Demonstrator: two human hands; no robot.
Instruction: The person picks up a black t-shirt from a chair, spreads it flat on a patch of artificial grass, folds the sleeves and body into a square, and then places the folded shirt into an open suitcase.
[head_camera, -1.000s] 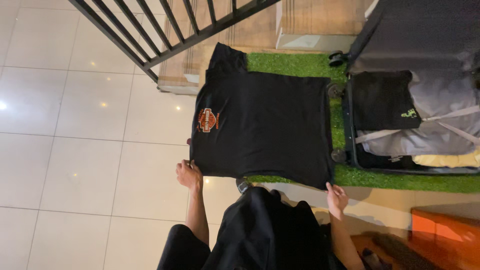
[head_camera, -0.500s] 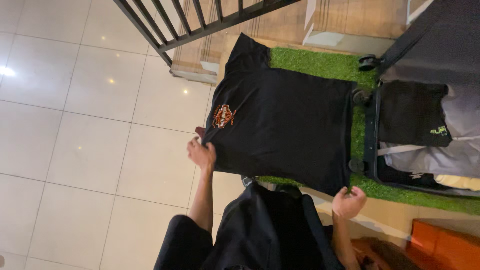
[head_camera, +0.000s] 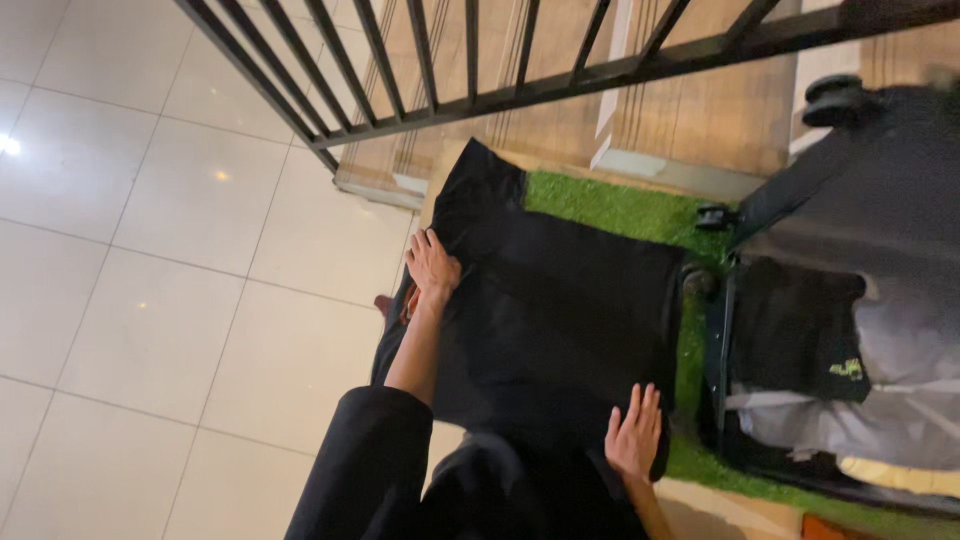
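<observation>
Black t-shirt (head_camera: 570, 320) lies spread on a strip of green artificial turf (head_camera: 620, 205), its near edge hanging over onto the pale floor tiles (head_camera: 150, 300). One sleeve (head_camera: 475, 190) points up toward the dark metal railing (head_camera: 480, 60), which runs slantwise across the top of the head view. A sliver of orange print shows at the shirt's left edge, just below the wrist of the left hand.

Left hand (head_camera: 432, 265) rests flat on the shirt near the sleeve and shoulder, palm down, fingers stretched and slightly spread, pressing the cloth rather than gripping it. The forearm is bare and leads back to a black sleeve at the bottom of the picture.

Right hand (head_camera: 634, 435) lies palm down on the shirt's lower right corner, fingers straight and close together, pointing away from the person. It has hold of nothing; it only lies upon the fabric. The person's own black clothing fills the bottom middle and merges with the shirt's near edge, so the exact hem line there cannot be told.

Right of the shirt, just beside it on the turf, stands an open suitcase (head_camera: 800, 400) with small black wheels (head_camera: 712, 215). Inside it lie a folded black garment (head_camera: 795, 330) with a small yellow-green mark, grey clothing (head_camera: 900, 400) under pale straps, and something yellowish (head_camera: 900, 478) at the lower edge. Behind the railing runs a wooden floor (head_camera: 700, 120).
</observation>
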